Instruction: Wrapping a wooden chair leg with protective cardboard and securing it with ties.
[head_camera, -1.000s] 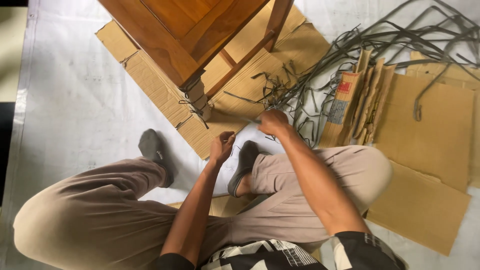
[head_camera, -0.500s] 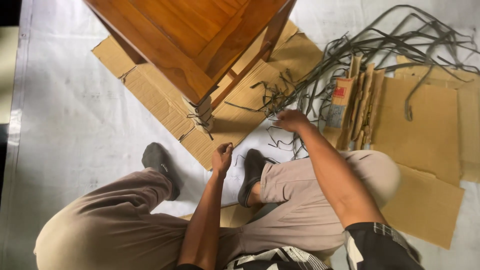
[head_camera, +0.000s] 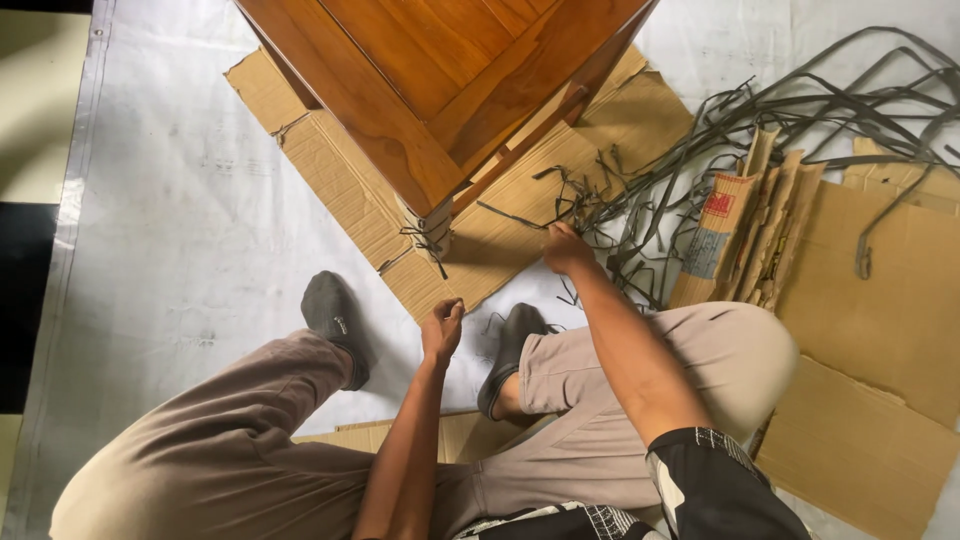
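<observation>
Even, soft daylight fills the scene — bright without glare. The white floor sheet (head_camera: 180, 200) reads slightly washed at its upper right corner. Shadows are faint and diffuse: a soft one under the wooden table (head_camera: 440, 80) on the flat cardboard (head_camera: 340, 190), another beside the left hand (head_camera: 442, 330). Focus is sharp throughout — slight wide-angle stretch at the frame edges.

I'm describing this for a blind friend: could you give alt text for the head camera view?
A seated person's right hand reaches into a tangle of dark straps on flattened cardboard, while the left hand hovers closed near a wrapped wooden table leg.
</observation>
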